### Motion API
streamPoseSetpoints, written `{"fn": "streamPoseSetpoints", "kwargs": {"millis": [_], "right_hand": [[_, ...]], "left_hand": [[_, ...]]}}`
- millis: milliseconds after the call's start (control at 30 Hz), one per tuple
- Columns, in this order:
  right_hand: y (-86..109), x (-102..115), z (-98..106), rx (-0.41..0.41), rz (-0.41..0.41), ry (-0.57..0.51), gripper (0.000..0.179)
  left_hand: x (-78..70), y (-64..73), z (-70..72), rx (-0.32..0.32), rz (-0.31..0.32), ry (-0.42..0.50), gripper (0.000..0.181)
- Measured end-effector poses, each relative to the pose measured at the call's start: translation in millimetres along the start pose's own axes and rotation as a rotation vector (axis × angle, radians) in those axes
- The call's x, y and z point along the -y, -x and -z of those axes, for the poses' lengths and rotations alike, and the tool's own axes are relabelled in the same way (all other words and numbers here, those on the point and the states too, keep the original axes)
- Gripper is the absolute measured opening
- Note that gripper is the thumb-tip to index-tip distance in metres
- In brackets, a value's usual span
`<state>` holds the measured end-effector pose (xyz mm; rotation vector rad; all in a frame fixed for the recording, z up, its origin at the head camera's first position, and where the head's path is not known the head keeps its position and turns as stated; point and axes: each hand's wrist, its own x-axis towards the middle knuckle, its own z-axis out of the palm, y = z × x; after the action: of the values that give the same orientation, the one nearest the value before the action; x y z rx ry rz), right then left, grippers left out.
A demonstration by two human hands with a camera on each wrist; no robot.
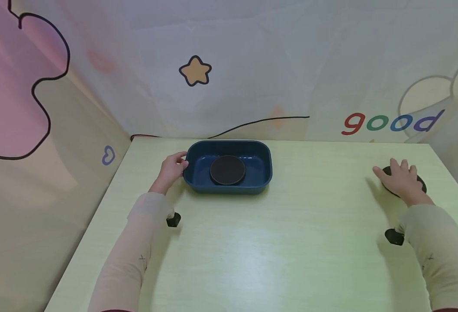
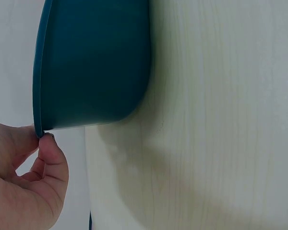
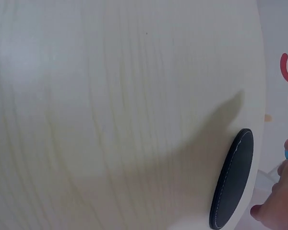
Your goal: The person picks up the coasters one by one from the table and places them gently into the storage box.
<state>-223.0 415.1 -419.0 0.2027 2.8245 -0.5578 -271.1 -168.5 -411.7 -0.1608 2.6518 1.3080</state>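
A dark blue rectangular tub (image 1: 225, 190) with rounded corners stands near the back of the table. Inside it lies a black round coaster (image 1: 227, 170). My left hand (image 1: 169, 172) pinches the tub's left rim between thumb and fingers; the left wrist view shows this grip on the tub's edge (image 2: 93, 62) close up. Far to the right, my right hand (image 1: 402, 180) hovers with spread fingers over a second black coaster (image 3: 234, 179), which has a stitched edge and lies flat on the table. In the right wrist view a gap separates the hand (image 3: 283, 191) from that coaster.
The pale wooden table (image 1: 229, 242) ends at a printed cloth backdrop (image 1: 252, 65) behind and at the sides. A small black wrist device (image 1: 173, 219) hangs under the left sleeve, another black device (image 1: 394, 237) under the right.
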Motion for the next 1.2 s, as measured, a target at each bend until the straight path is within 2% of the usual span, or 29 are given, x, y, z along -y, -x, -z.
{"fn": "streamPoseSetpoints", "kwargs": {"millis": [533,833,1033,1200], "right_hand": [[8.6,-38,-16,0.04,-0.064,-0.058,0.09],[12.4,-45,-26,-0.042,-0.069,0.039,0.087],[14.2,-45,-28,-0.099,-0.075,0.066,0.083],[15.0,-43,-27,-0.114,-0.068,0.075,0.08]], "left_hand": [[1.2,-2.8,-1.1,0.001,0.023,0.009,0.042],[1.4,-2.2,-1.1,0.0,0.014,-0.003,0.042],[0.8,-1.6,-0.8,0.001,0.013,-0.015,0.042],[-0.3,0.0,-0.5,0.001,0.012,-0.02,0.042]]}}
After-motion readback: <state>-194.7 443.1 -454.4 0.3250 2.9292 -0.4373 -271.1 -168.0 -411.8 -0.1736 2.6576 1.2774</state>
